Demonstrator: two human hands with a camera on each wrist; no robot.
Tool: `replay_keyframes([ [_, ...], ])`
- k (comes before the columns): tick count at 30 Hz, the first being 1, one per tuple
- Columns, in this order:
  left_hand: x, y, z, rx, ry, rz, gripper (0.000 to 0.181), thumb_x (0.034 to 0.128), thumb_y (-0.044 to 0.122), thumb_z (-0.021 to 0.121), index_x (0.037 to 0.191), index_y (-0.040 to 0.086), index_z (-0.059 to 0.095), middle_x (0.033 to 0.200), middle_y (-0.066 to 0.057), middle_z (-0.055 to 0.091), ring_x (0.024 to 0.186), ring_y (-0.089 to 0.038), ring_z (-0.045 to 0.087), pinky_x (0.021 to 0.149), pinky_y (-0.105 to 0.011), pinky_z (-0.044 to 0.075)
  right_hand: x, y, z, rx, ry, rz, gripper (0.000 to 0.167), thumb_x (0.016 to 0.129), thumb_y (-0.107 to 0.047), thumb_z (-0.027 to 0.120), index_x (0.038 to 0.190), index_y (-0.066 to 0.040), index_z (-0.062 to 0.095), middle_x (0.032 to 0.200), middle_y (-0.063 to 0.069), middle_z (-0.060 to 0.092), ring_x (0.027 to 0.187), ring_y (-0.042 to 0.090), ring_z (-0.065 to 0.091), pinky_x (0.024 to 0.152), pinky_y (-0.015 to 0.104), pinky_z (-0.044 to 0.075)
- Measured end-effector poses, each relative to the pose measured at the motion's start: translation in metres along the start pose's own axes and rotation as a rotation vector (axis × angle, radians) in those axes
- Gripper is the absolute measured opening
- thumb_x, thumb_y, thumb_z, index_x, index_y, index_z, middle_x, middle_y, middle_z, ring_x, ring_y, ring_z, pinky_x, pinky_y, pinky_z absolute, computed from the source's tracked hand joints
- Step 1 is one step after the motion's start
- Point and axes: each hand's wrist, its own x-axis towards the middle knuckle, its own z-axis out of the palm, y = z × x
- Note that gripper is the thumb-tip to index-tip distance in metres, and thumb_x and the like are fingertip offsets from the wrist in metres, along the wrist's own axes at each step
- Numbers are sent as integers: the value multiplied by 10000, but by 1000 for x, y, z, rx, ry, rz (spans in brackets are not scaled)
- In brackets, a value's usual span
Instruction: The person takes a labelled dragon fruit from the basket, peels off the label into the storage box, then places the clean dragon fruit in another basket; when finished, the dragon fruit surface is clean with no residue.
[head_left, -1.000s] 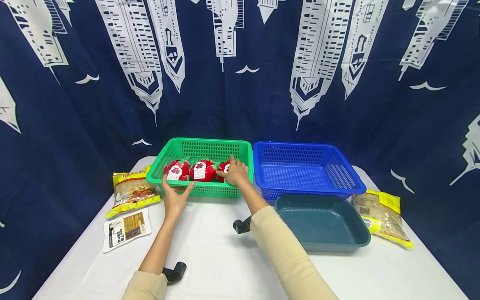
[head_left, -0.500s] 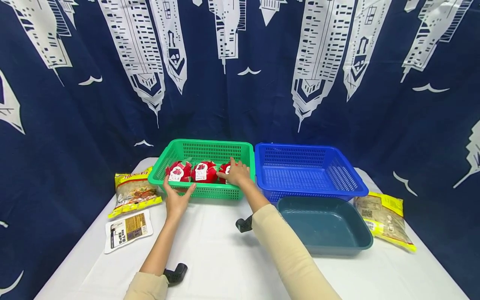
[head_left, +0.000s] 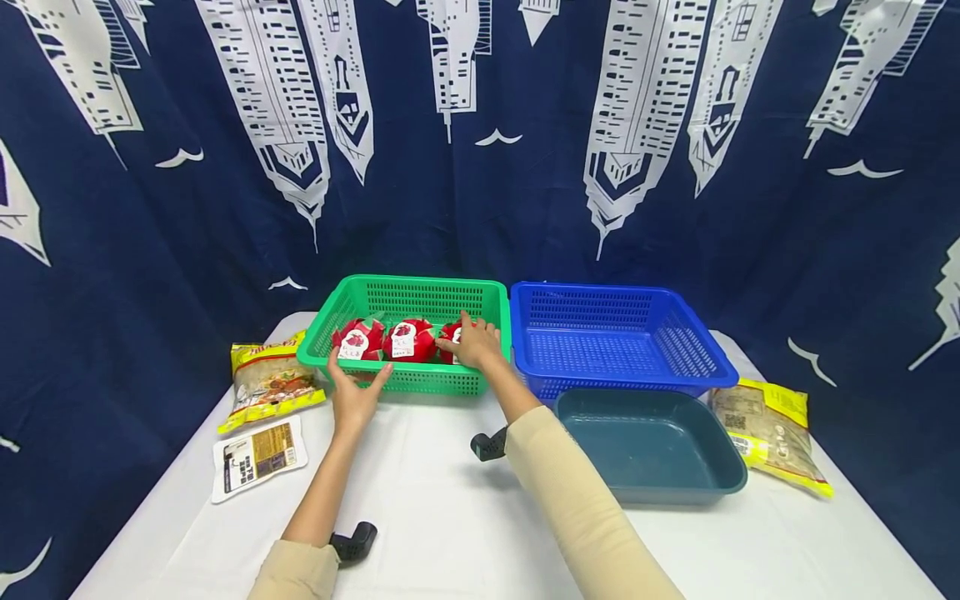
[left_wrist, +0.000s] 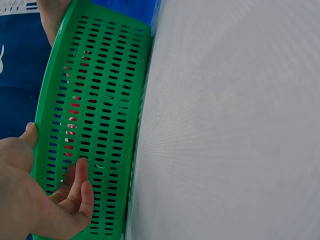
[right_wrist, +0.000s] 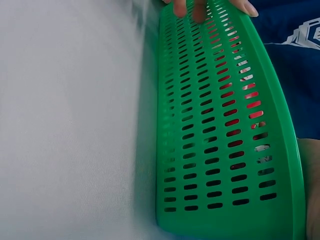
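Inside the green basket [head_left: 420, 380] lie three round red packets with white labels: a left one [head_left: 358, 340], a middle one [head_left: 408, 341] and a right one [head_left: 447, 336]. My right hand [head_left: 480, 343] reaches over the front rim and holds the right packet, hiding much of it. My left hand [head_left: 354, 398] grips the basket's near rim in front of the left packet. In the left wrist view its thumb [left_wrist: 30, 134] lies on the rim and curled fingers [left_wrist: 80, 192] are outside the slotted wall. The right wrist view shows that same wall, with red behind its slots.
Right of the green basket stands a blue basket [head_left: 600, 385], with a dark teal tub [head_left: 652, 492] in front. A yellow-edged food bag [head_left: 273, 383] and a white pouch [head_left: 258, 458] lie at left. Another yellow bag [head_left: 768, 433] lies at right. A patterned curtain hangs behind.
Both hands stay at the green basket in nearly the same pose. The whole view shifts slightly; the packets and baskets keep their places.
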Motion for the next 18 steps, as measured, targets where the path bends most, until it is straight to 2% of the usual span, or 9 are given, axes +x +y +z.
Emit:
replay_keyframes([
  [10,2,-6,1,-9,15,15,973,793,433,699,1462,191,36,923,-224,545,788,-323,528,636,-404,413,-2,3,1,63,27,-43,839,846,-563,550,1463,-93,228,1397,214,345,1247,374,302,971,411,250],
  [18,2,-4,2,-24,16,26,961,800,433,692,1458,199,33,906,-246,554,736,-321,514,662,-413,412,-2,5,-2,111,147,-83,784,863,-509,571,1447,-87,263,1408,220,313,1265,370,263,1027,449,173],
])
